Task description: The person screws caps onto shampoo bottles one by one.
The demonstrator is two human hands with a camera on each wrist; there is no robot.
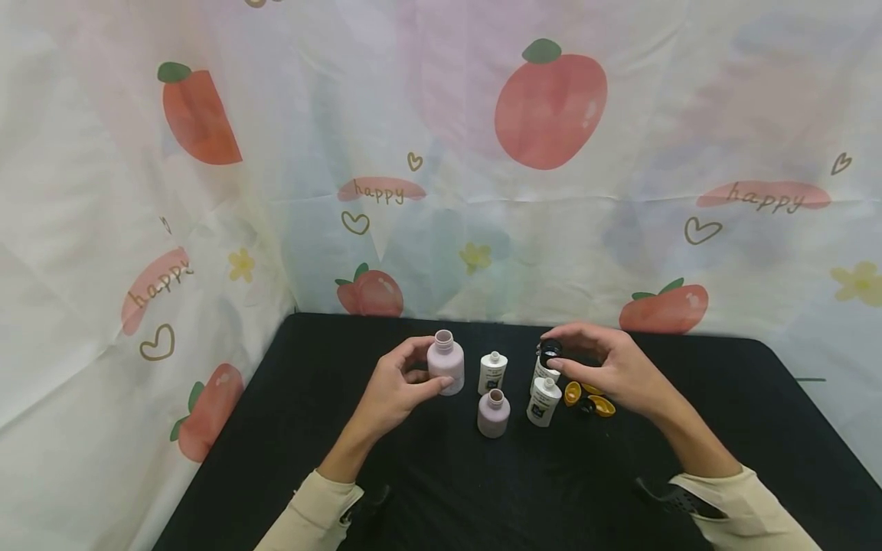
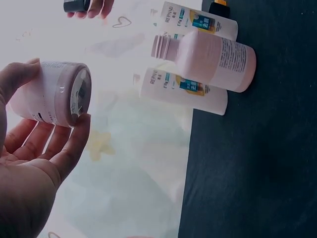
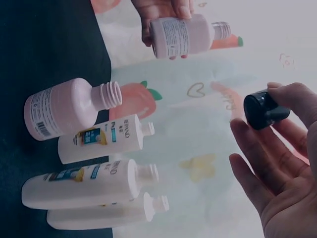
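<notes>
A person's left hand (image 1: 394, 392) grips an uncapped pink bottle (image 1: 445, 363), lifted above the black bench (image 1: 475, 490); across from it, the right hand (image 1: 620, 367) pinches a black cap (image 3: 255, 112) with thumb and fingers. Standing between the hands are a second uncapped pink bottle (image 1: 493, 418) and three white bottles (image 1: 542, 405), two of them nearer the right hand. Small yellow and black pieces (image 1: 602, 406) lie near the right hand.

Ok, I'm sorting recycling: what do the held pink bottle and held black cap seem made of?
The pink bottle looks like satin-finish plastic: soft sheen, moulded threads; coated glass is possible. The black cap is probably smooth, hard plastic, from its even colour and faint highlight.
</notes>
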